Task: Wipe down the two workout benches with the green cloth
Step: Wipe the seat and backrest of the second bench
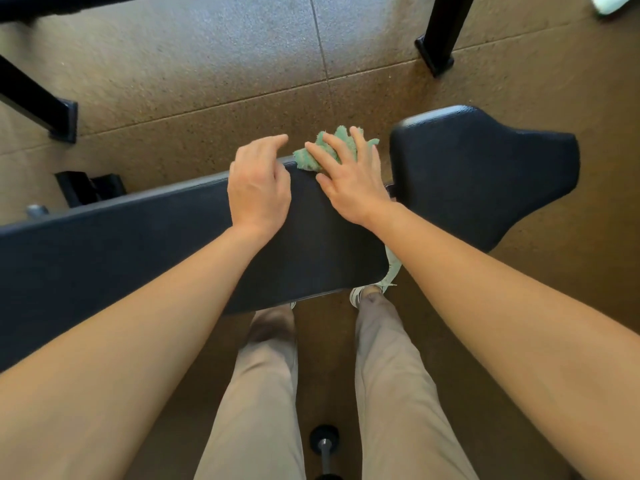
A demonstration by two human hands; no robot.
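Person stands at a black bench, leaning over it. The long pad runs left to centre; the seat is just right of it across a narrow gap.

The cloth is green and bunched up. It lies on the pad's far edge near the right end, partly hanging past the edge.

The right hand is on top of the cloth, fingers spread and straight, pressing it flat without clutching it. The palm is on the pad.

The left hand rests on the pad just left of the cloth, not touching it. Its fingers are loosely bent at the far edge and hold nothing.

A pale strip hangs at the pad's near right corner; can't tell what it is.

Speckled brown floor, with black frame legs beyond. A dumbbell lies on the floor between the person's legs.
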